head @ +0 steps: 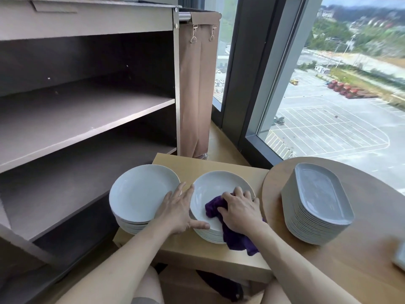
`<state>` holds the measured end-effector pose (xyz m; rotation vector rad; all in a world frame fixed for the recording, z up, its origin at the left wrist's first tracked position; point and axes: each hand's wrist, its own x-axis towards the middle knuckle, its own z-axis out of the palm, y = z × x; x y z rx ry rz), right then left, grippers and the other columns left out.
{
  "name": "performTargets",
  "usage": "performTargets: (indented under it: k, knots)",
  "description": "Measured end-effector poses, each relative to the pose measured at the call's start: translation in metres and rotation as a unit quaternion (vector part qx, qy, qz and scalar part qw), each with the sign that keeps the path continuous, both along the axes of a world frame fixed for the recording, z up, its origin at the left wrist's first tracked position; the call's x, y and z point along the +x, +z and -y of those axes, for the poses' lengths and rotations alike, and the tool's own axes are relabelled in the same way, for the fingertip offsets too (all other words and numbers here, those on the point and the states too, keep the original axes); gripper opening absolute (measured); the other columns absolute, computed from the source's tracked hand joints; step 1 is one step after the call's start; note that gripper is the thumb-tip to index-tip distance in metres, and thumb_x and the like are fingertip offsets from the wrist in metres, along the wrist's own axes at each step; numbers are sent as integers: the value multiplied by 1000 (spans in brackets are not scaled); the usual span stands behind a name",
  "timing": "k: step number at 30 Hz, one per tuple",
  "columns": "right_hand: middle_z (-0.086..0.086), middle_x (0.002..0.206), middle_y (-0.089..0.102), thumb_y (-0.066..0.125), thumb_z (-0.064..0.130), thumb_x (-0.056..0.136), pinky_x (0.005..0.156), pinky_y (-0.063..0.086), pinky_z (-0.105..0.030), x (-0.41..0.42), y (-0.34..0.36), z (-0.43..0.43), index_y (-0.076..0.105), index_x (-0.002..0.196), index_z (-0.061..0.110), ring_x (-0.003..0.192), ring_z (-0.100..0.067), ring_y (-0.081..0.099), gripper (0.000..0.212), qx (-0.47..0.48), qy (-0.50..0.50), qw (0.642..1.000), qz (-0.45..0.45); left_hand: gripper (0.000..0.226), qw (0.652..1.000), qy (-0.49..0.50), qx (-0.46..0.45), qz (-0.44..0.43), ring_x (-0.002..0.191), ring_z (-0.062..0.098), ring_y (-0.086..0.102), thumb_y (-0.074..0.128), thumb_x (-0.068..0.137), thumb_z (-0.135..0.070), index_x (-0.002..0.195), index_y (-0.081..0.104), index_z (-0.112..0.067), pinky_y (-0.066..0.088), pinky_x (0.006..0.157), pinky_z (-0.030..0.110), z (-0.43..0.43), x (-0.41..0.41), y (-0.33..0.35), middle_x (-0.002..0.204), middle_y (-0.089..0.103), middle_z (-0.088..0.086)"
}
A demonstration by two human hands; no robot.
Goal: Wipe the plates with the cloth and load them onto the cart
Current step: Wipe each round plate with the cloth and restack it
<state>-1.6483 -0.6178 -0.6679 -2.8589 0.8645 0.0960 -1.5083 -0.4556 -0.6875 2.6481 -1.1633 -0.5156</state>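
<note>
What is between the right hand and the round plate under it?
A purple cloth: the right hand presses it onto that plate, as the head view shows.

you'll find nothing to read here: no text, label, brand, number or sign is legible on anything in view.
</note>
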Motion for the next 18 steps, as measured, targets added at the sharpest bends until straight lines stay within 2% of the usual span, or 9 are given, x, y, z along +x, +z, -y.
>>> performTargets:
  k: [8,18]
  knots:
    - [1,134,47,53,48,100,100,38,-48,10,7,-15,56,131,35,121,-25,43,34,45,77,996,-10,145,1000,4,5,-2,157,28,-1,58,48,-99,161,-7,-36,10,125,44,1,0,1,170,-11,-6]
    - [-1,134,46,48,50,101,96,37,-47,42,-3,-22,51,132,32,121,-29,43,36,41,51,997,31,146,1000,5,-1,-17,155,31,5,58,44,-100,160,-7,-38,17,123,45,1,2,-1,169,-12,-12]
